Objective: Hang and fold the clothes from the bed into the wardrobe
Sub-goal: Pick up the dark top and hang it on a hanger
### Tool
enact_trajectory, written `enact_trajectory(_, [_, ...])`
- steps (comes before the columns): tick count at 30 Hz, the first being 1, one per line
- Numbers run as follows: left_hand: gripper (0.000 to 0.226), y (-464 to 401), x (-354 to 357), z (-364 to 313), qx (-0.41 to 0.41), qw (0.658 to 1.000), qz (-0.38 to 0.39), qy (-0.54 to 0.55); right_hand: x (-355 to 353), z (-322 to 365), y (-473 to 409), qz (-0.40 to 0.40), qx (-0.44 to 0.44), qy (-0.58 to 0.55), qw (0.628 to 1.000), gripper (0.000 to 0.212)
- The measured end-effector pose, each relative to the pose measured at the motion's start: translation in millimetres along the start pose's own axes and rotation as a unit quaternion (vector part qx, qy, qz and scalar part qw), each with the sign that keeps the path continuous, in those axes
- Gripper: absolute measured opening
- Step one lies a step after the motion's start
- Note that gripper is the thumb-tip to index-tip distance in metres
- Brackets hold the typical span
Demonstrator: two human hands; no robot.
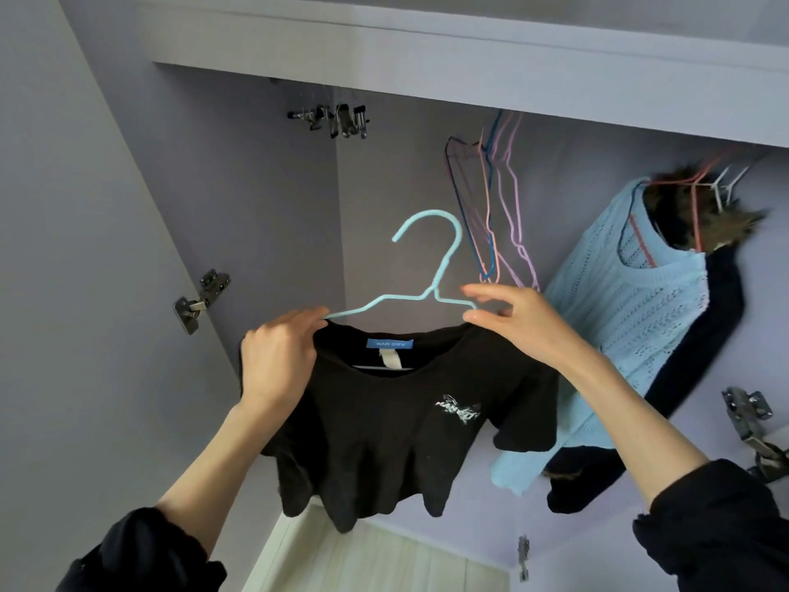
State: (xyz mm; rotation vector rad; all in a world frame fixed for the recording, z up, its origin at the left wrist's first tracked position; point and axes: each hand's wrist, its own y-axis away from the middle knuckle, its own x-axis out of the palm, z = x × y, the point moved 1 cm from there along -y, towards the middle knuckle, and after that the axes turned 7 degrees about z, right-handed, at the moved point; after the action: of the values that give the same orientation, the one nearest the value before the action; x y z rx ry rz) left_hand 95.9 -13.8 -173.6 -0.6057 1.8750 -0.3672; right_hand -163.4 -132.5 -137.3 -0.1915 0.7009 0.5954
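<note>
While the wardrobe (264,198) stands open, the black T-shirt (384,429) hangs below its top edge on a blue hanger (431,267), left hand (277,361) and right hand (516,322) pinching its shoulders, seemingly to settle it before hooking.

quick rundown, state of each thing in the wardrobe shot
black t-shirt: on the light blue hanger, not yet hung
left hand: grips shirt shoulder
right hand: pinches the other shoulder
empty hangers: hanging
light blue knit sweater: hanging
wardrobe door: open
</note>
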Motion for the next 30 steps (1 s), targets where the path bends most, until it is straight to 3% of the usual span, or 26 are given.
enact_trajectory(3, [0.02,-3,-7,10,-0.049,0.998,-0.018,0.019,-4,-22,7,-0.046,0.032,0.083,0.995,0.034])
enact_trajectory(7, [0.016,-7,-8,17,-0.086,0.996,-0.025,0.031,-5,-26,9,-0.161,-0.019,0.229,0.96,0.02])
enact_trajectory(11, [0.016,-13,-12,25,-0.125,0.99,-0.029,0.055,-17,-34,16,-0.223,-0.053,0.281,0.932,0.015])
enact_trajectory(19, [0.017,-5,5,5,-0.127,0.989,-0.008,0.078,3,-19,24,-0.211,-0.177,0.328,0.904,0.028])
enact_trajectory(22, [0.017,-3,9,-4,-0.122,0.988,0.023,0.089,1,-22,31,-0.197,-0.157,0.333,0.909,0.013])
enact_trajectory(25, [0.018,-7,18,-10,-0.112,0.986,0.085,0.086,1,-32,47,-0.164,-0.114,0.322,0.925,0.008])
enact_trajectory(30, [0.021,-12,51,-38,-0.072,0.976,0.187,0.087,-3,-57,83,-0.171,-0.033,0.246,0.953,0.007])
